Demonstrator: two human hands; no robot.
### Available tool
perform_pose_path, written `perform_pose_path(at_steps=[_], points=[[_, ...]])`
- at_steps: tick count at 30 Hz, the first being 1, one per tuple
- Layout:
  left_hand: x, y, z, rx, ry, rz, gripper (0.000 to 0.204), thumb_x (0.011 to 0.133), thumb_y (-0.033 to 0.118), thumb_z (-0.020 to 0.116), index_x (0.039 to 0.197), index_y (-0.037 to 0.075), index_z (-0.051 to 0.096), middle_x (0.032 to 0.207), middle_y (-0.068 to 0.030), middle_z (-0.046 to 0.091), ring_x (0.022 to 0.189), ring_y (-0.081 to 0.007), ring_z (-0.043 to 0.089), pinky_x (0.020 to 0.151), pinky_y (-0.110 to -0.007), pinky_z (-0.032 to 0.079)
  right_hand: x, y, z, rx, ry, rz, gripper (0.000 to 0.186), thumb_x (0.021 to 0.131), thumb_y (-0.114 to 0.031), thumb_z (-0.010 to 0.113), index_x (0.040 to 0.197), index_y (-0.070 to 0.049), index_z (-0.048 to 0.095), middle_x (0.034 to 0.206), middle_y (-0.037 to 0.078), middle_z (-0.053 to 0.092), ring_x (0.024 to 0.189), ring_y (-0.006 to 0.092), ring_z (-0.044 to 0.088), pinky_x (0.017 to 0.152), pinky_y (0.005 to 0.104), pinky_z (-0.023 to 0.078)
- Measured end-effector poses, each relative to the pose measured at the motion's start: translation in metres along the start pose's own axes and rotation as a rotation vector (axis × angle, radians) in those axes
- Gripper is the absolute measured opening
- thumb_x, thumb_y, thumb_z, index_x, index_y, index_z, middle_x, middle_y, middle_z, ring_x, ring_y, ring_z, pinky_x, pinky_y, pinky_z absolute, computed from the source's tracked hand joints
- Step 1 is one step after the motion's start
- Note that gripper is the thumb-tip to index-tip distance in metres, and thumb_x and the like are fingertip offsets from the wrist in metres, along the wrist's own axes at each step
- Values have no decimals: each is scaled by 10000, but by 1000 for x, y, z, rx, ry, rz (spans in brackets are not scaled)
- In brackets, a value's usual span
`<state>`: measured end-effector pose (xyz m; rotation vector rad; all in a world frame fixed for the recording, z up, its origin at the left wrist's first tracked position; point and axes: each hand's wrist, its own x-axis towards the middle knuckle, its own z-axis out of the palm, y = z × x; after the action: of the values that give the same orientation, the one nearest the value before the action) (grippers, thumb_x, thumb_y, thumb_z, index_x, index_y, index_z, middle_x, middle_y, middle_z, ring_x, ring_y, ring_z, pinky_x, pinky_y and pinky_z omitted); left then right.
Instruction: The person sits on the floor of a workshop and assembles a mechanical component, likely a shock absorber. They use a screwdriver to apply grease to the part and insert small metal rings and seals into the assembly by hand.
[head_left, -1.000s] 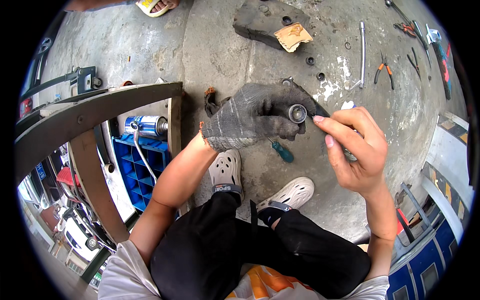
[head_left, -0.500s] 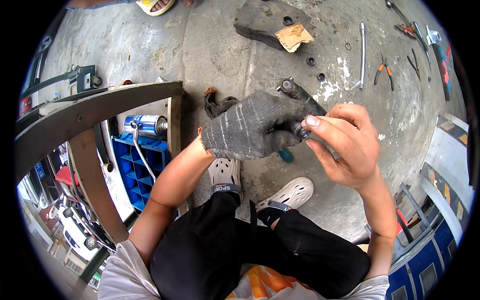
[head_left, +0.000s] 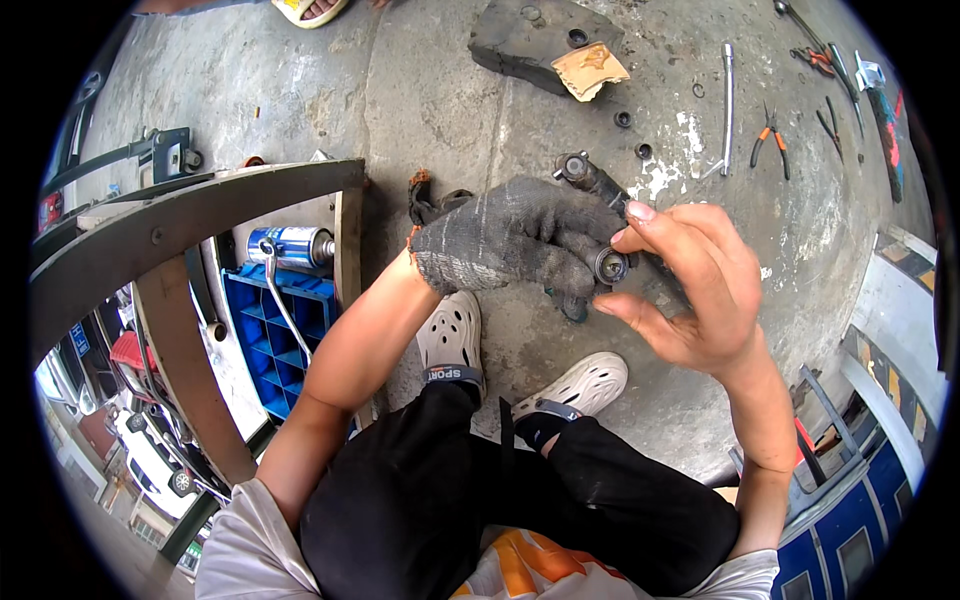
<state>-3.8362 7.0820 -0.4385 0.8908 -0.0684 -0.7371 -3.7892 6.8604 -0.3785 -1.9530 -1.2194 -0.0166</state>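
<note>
My left hand, in a dark grey knitted glove, is closed around a dark metal joint part. Its round, ring-like end faces up beside the gloved fingers, with a lighter centre. Beyond the glove, a dark metal shaft with a cross-shaped end slants down behind my right fingers; whether it joins the held part is hidden. My bare right hand is at the right of the round end. Its thumb and fingers stand apart around that end, and the fingertips are at or very near its edge.
Small black cups lie on the concrete near a dark block bearing cardboard. A long metal bar and orange-handled pliers lie to the right. At left stand a metal frame and a blue compartment tray.
My right thumb and fingers have spread from a pinch at the round end, which now shows more fully. My left hand has shifted slightly right, still gripping the part.
</note>
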Motion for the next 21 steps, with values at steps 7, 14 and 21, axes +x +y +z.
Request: perform_pose_path(at_steps=[7, 14, 21], points=[[-4, 11, -10, 142, -55, -22, 432, 856, 222, 737, 1158, -66, 628, 977, -144, 700, 850, -215, 685, 732, -320, 570, 2, 4, -24, -157, -29, -75, 369, 539, -115, 639, 890, -112, 751, 772, 32, 583, 747, 244, 551, 604, 314, 477], [-1, 23, -11, 245, -154, -17, 357, 845, 145, 674, 1130, -68, 641, 1019, -146, 711, 890, -214, 681, 761, -327, 562, 3, 0, -12, -120, -113, -77, 356, 565, -132, 646, 906, -142, 747, 806, 19, 587, 769, 238, 570, 554, 303, 463], [1, 17, -18, 254, -239, -63, 394, 920, 175, 669, 1245, -31, 586, 1044, -83, 677, 845, -150, 666, 714, -270, 540, 3, 0, -9, -160, -122, -99, 339, 577, -144, 643, 901, -135, 742, 801, 21, 584, 773, 232, 579, 541, 303, 468]])
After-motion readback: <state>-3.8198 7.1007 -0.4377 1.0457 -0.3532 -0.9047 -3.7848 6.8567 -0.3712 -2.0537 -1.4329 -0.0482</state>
